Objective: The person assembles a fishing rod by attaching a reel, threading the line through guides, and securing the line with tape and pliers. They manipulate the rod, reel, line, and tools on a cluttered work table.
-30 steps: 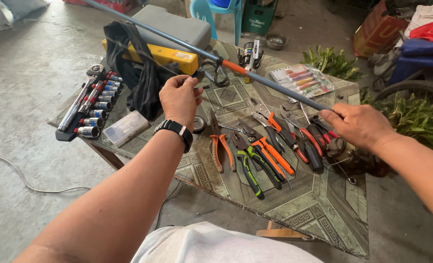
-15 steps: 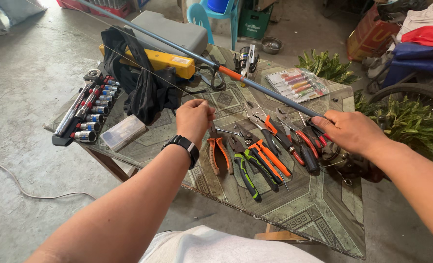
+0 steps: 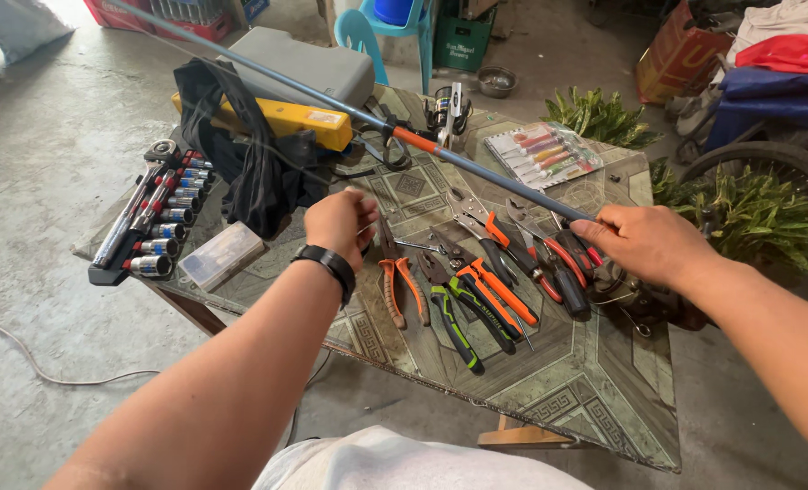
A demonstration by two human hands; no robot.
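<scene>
Bare forearms, no sleeves; black wristwatch [image 3: 329,264] on left wrist; white garment below.

This is an informal repair workshop set up in an open yard or garage. A low table [image 3: 604,381] with a patterned top carries a row of pliers [image 3: 477,290], a socket set [image 3: 154,222] in its rail and a yellow tool case [image 3: 286,118]. The floor [image 3: 50,127] is bare, stained concrete. A bicycle wheel [image 3: 767,168] and potted plants [image 3: 595,113] stand at the edge, beside a blue plastic chair [image 3: 377,32].
</scene>
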